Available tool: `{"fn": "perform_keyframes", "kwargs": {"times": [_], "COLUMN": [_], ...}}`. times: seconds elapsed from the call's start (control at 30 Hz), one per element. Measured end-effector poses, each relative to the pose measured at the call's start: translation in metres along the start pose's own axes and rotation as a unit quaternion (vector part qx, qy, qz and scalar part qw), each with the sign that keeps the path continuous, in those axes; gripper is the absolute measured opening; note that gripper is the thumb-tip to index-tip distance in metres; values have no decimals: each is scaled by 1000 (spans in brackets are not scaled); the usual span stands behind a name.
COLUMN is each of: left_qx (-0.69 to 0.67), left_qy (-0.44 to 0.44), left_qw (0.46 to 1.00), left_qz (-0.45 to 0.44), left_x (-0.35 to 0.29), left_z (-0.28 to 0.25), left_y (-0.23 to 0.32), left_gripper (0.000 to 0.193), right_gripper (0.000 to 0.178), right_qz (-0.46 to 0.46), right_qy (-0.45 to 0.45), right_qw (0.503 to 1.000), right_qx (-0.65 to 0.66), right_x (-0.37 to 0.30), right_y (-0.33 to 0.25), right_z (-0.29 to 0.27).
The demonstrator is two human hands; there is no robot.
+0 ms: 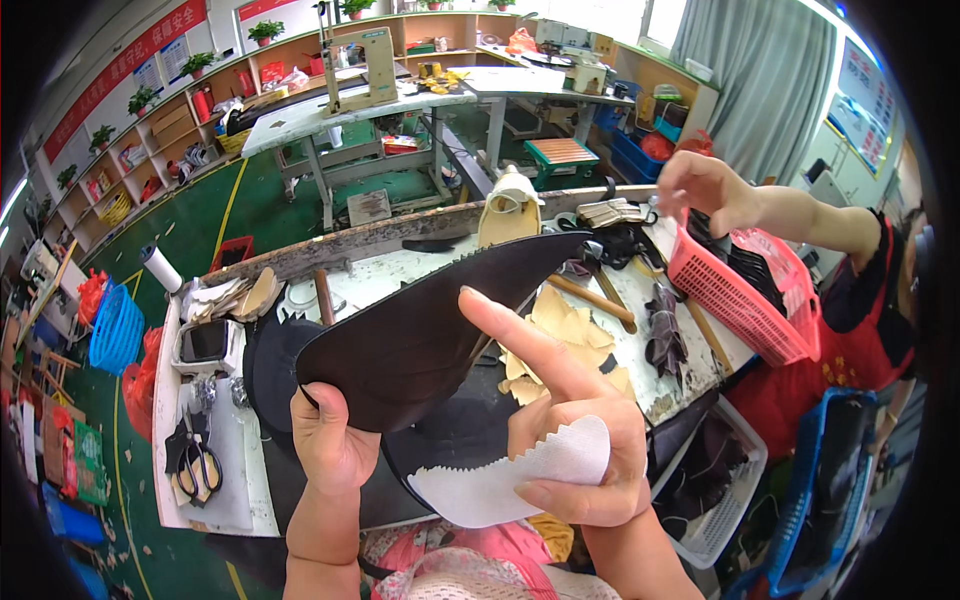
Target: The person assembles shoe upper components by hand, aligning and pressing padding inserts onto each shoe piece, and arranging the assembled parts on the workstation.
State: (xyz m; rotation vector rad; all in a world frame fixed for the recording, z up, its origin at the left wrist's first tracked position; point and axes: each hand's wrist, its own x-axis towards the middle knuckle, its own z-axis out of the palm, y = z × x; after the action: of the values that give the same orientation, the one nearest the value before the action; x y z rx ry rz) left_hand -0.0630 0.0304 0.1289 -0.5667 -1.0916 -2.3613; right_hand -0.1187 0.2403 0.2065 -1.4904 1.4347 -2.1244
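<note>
My left hand (335, 440) grips the lower left end of a large dark leather piece (410, 330), thumb on its face, holding it raised and slanted above the bench. In my right hand (585, 415) is a white crescent-shaped piece (515, 480) with a zigzag edge, pinched below by thumb and fingers. The right index finger stretches up to the face of the dark piece; whether it touches cannot be made out. Beyond lie several cream-coloured cut pieces (565, 330) and a wooden-handled tool (595, 303).
A co-worker's hand (710, 195) hovers over a pink basket (745, 300) of dark pieces at the right. Black-handled scissors (199, 472) lie at the bench's left end, near a white device with a dark screen (205, 342). A white crate (745, 440) stands low right.
</note>
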Motion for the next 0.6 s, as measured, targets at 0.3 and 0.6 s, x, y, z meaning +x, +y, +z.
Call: {"fn": "perform_keyframes", "kwargs": {"times": [0.3,0.6], "left_qx": [234,93], "left_qy": [3,-116], "left_qw": [972,988], "left_qz": [-8,-38], "left_x": [38,64], "left_z": [58,64], "left_y": [-45,-79], "left_gripper": [38,34], "right_gripper": [14,63], "right_qz": [2,70], "right_qy": [221,229], "right_qw": [974,962], "right_qx": [48,-128], "right_x": [-68,-132], "right_y": [-15,-4], "right_z": [10,-32]}}
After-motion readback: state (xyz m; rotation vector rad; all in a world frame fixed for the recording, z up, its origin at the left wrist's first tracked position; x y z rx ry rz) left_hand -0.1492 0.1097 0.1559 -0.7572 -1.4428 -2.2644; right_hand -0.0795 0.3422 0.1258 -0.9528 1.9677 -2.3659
